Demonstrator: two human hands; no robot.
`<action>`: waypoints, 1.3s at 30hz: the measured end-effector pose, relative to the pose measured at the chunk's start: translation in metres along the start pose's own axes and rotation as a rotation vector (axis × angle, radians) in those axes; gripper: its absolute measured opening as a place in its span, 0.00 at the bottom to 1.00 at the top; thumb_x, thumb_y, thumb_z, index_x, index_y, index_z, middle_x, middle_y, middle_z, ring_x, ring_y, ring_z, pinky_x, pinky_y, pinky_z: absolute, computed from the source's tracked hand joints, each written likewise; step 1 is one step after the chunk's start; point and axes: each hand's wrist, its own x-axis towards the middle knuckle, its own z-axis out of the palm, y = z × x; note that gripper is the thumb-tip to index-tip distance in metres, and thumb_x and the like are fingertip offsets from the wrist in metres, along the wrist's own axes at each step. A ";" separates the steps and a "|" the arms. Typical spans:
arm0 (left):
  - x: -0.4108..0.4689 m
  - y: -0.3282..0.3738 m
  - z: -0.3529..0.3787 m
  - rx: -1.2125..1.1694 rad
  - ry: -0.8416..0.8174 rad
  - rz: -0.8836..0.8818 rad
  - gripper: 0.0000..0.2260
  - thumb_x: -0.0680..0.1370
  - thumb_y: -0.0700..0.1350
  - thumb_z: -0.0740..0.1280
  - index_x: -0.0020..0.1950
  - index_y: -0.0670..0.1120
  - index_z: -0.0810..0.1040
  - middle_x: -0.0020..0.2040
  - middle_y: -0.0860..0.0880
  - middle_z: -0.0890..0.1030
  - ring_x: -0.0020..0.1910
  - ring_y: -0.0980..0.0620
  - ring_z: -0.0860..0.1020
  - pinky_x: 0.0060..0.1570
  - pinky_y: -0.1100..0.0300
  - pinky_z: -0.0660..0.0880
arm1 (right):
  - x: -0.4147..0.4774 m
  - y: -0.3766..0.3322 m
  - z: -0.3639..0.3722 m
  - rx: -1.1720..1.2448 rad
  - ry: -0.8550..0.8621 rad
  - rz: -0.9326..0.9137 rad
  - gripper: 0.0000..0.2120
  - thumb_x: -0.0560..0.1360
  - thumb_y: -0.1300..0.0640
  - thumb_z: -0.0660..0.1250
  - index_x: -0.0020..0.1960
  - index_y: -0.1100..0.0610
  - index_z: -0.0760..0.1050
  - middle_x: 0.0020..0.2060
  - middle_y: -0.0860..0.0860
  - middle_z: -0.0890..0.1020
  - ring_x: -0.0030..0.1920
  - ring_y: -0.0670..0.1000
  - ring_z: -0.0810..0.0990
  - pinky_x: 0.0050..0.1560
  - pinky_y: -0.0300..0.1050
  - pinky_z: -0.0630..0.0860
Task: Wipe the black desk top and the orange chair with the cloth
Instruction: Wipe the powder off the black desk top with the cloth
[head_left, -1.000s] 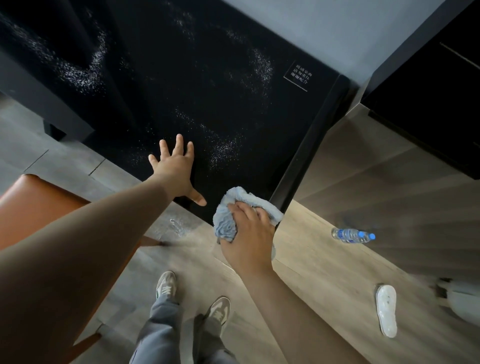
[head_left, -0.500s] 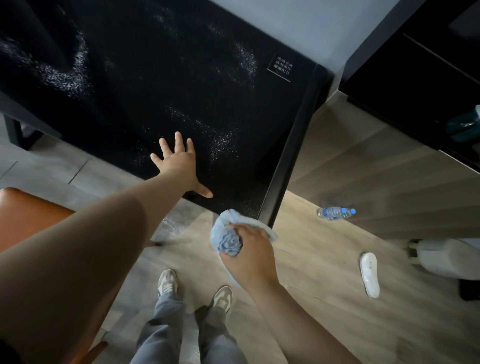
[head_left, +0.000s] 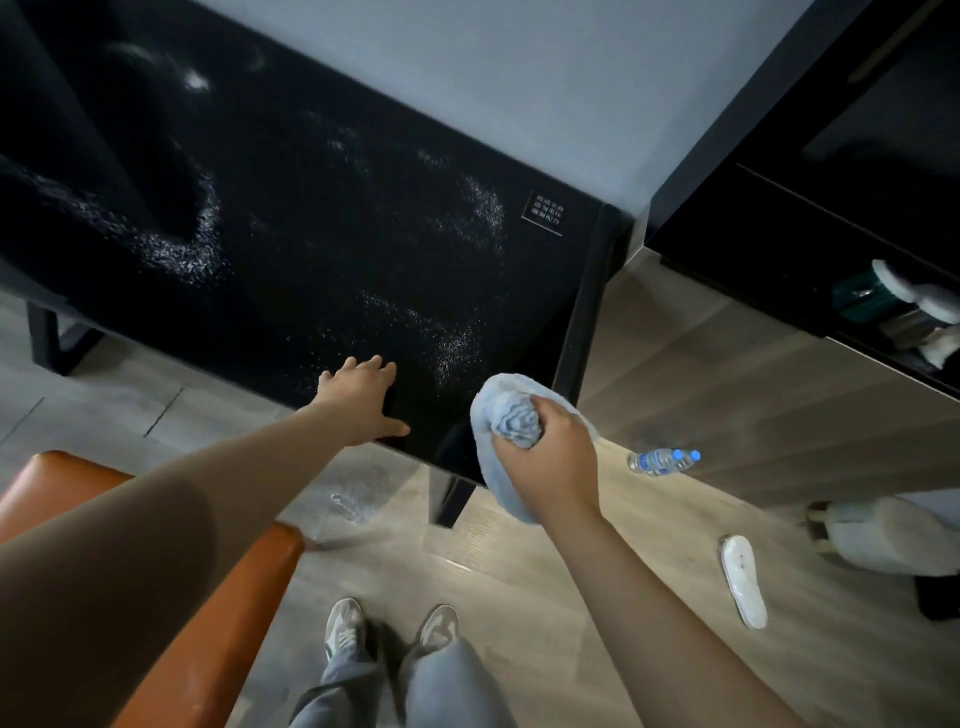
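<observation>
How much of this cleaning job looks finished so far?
Little looks done: white powdery streaks cover much of the black desk top. In hand: the right hand grips a bunched light blue cloth at the desk's near corner, while the left hand lies flat on the desk edge. Left: wiping away the streaks, then the orange chair, which looks untouched.

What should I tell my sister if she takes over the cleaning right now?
Left hand: open, flat on the black desk top near its front edge.
Right hand: fingers shut on the bunched blue cloth, at the desk's front right corner.
Done: hard to tell; white powdery streaks lie across much of the desk.
Left: wipe off the streaks, then wipe the orange chair standing at the left beside the desk.
</observation>
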 end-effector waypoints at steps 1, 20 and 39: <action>-0.001 0.000 -0.006 -0.027 0.000 0.004 0.39 0.74 0.59 0.70 0.78 0.46 0.56 0.76 0.46 0.62 0.74 0.42 0.62 0.70 0.44 0.64 | 0.008 -0.003 -0.003 -0.008 0.008 -0.002 0.05 0.73 0.57 0.67 0.39 0.56 0.77 0.34 0.48 0.80 0.36 0.44 0.77 0.35 0.29 0.68; 0.113 0.016 -0.104 -0.031 0.090 -0.086 0.36 0.75 0.61 0.67 0.77 0.47 0.60 0.75 0.47 0.64 0.73 0.45 0.63 0.70 0.49 0.66 | 0.244 0.002 -0.029 -0.032 0.073 -0.140 0.04 0.71 0.56 0.69 0.40 0.57 0.77 0.34 0.46 0.77 0.40 0.50 0.78 0.37 0.41 0.70; 0.232 0.007 -0.119 0.084 -0.035 -0.177 0.64 0.59 0.73 0.71 0.76 0.53 0.30 0.75 0.48 0.28 0.75 0.37 0.32 0.72 0.34 0.44 | 0.471 0.020 -0.001 -0.114 0.128 -0.240 0.09 0.72 0.59 0.65 0.34 0.57 0.72 0.29 0.48 0.76 0.32 0.49 0.74 0.29 0.40 0.66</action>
